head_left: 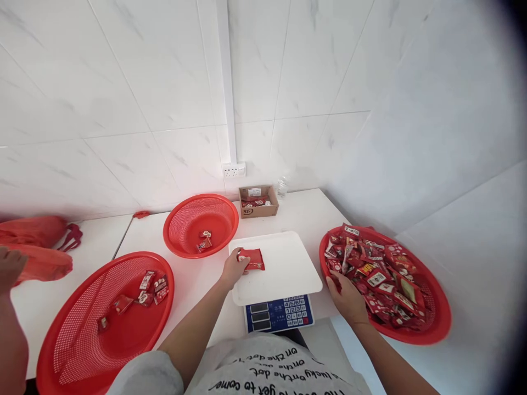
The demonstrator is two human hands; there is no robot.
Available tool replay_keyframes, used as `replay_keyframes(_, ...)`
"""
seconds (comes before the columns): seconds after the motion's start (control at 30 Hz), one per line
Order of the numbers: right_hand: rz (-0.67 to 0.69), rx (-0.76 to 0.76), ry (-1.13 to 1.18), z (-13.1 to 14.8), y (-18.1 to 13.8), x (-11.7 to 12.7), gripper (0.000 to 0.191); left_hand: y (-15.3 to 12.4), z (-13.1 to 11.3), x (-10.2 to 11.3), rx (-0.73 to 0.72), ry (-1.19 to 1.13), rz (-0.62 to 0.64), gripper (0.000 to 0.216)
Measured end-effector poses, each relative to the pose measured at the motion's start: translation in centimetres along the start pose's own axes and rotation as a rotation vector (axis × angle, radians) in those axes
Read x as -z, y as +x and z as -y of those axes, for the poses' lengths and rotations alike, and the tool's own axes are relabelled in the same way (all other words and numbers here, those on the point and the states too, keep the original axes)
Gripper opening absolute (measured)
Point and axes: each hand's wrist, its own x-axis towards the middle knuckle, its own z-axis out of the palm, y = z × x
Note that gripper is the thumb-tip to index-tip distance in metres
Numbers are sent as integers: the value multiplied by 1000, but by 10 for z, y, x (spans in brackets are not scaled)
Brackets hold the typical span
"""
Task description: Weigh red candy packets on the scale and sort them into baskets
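Observation:
My left hand (pixel 234 269) pinches a small red snack packet (pixel 253 259) over the left part of the white weighing tray (pixel 284 269). Below the tray shows the blue keypad panel of a digital scale (pixel 280 314). At the left rim of the right red basket (pixel 442 329), my right hand (pixel 346 296) reaches in with its fingers curled among a heap of red snack packets (pixel 379 280). Red shows between its thumb and fingers, but what they grip cannot be made out.
Two red mesh baskets, one at the back (pixel 175 225) and one at front left (pixel 74 329), hold several packets. A cardboard box (pixel 259 212) with red packets stands by the wall near a clear plastic item (pixel 282 186). Another person's hand (pixel 10 269) is beside red bags (pixel 37 233).

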Motion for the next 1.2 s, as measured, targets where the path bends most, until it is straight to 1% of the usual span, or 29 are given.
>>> replay_keyframes(0.17,31,-29,-2,4,0,2,47,1,1,1,16,75,-11,68)
replay_keyframes(0.23,28,-28,-4,4,-1,2,47,2,0,2,-13,209,-25,72)
replay_keyframes(0.3,18,-24,-5,5,-1,3,46,2,-1,3,-75,448,-46,74)
replay_keyframes(0.37,11,-23,-1,5,-1,3,45,0,-3,4,-132,691,-57,73)
replay_keyframes(0.43,10,-21,5,5,-1,3,44,-3,-6,5,-158,833,-52,67)
replay_keyframes(0.5,9,-16,7,5,-1,2,44,-7,-10,4,-188,910,-60,60)
replay_keyframes(0.6,3,-12,0,5,-1,2,45,-8,-13,1,-279,938,-74,55)
replay_keyframes(0.63,4,-14,-3,5,-1,2,45,-6,-13,0,-325,942,-54,54)
replay_keyframes(0.7,12,-18,-10,5,-1,2,45,0,-11,-3,-401,981,33,57)
replay_keyframes(0.8,27,-25,-23,4,-1,2,45,13,-5,-6,-442,1089,191,73)
replay_keyframes(0.87,35,-28,-24,5,-1,3,45,19,0,-8,-483,1136,218,74)
replay_keyframes(0.97,39,-32,-21,6,-1,4,45,22,6,-12,-554,1159,164,60)
replay_keyframes(1.07,32,-33,-22,7,-1,4,46,20,9,-12,-556,1163,106,57)
replay_keyframes(1.13,30,-33,-27,7,-1,4,45,22,5,-6,-550,1157,39,56)
replay_keyframes(1.2,33,-32,-33,6,-1,3,45,28,-4,8,-537,1137,-77,55)
